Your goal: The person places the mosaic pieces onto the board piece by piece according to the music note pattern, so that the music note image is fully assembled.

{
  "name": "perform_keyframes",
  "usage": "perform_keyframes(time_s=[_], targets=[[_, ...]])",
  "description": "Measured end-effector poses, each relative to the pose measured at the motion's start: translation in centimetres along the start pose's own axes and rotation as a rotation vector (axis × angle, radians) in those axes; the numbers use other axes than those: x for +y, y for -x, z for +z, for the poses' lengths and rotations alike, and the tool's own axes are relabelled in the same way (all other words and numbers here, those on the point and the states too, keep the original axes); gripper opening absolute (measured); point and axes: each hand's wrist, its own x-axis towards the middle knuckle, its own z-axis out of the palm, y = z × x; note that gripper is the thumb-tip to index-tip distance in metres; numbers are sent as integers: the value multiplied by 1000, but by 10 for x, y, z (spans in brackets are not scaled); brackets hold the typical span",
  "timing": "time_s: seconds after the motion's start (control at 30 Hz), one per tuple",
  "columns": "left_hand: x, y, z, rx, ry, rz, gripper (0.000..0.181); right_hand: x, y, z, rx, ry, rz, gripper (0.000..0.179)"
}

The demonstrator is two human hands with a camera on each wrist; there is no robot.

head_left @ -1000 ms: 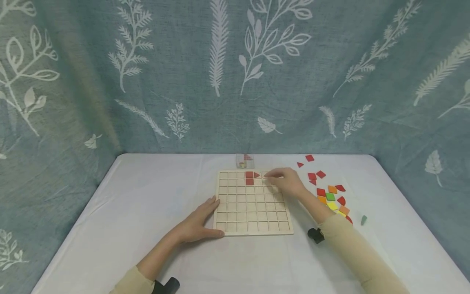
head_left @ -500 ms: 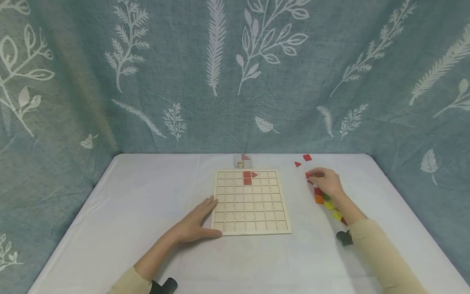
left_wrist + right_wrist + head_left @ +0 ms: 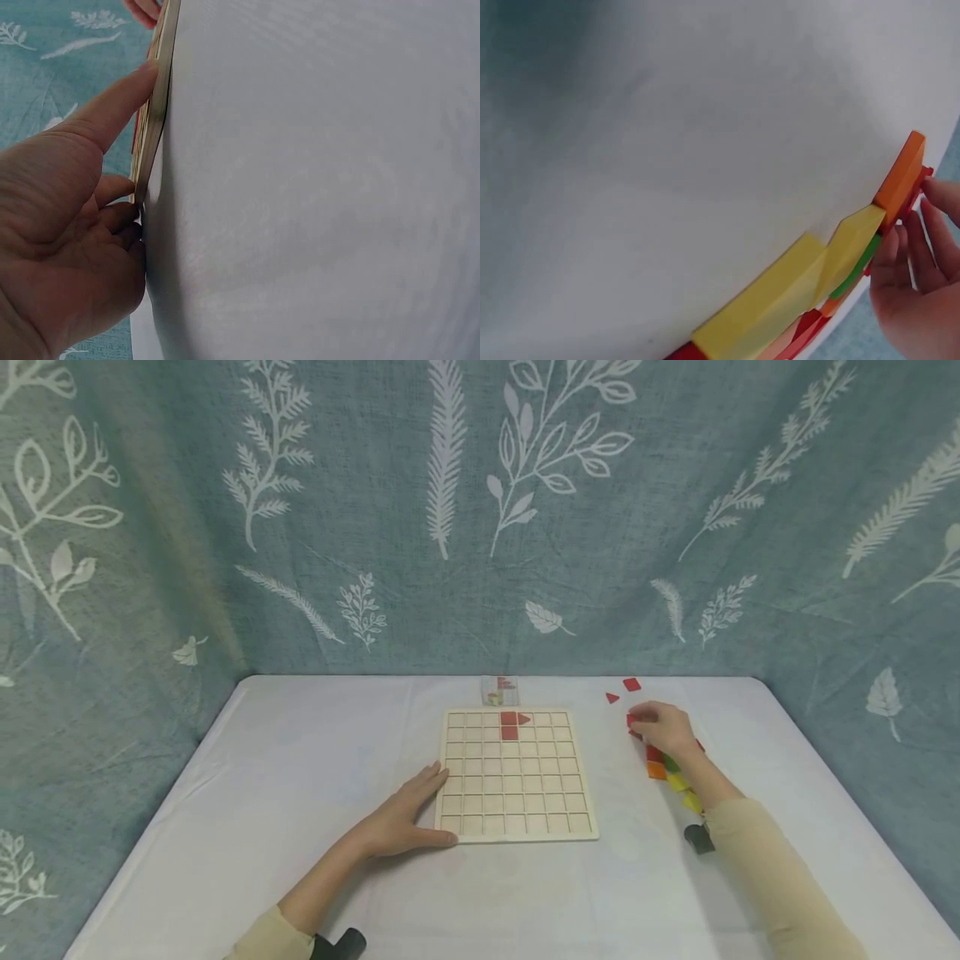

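A pale wooden grid board point(image 3: 517, 777) lies on the white table, with red square tiles point(image 3: 509, 733) and a red triangular tile point(image 3: 524, 719) in its top rows. My left hand point(image 3: 408, 814) rests spread at the board's left edge, thumb at the near corner; the left wrist view shows its thumb point(image 3: 124, 105) against the board's side. Off to the right, my right hand point(image 3: 663, 728) pinches a red square tile point(image 3: 632, 720) with thumb and fingertips. Another red piece point(image 3: 634, 733) shows just below those fingertips. My right palm and forearm hide part of the loose tile pile.
Orange point(image 3: 656, 770) and yellow tiles point(image 3: 677, 782) lie under the right forearm. A red square point(image 3: 632, 684) and a red triangle point(image 3: 612, 697) lie farther back. Behind the board stands a small pattern card point(image 3: 499, 691). A patterned teal curtain point(image 3: 480, 568) hangs at the back.
My right hand has moved right from the board's upper right to the loose red tiles, staying there over the last half second. The left hand has stayed at the board's edge.
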Motion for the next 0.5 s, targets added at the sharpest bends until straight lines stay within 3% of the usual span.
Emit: perform_keyframes(time_s=[0.27, 0.5], targets=[[0, 1, 1, 9, -1, 9, 101, -6, 0, -1, -37, -44, 116, 39], [-1, 1, 1, 10, -3, 7, 101, -5, 1, 1, -22, -36, 121, 37]])
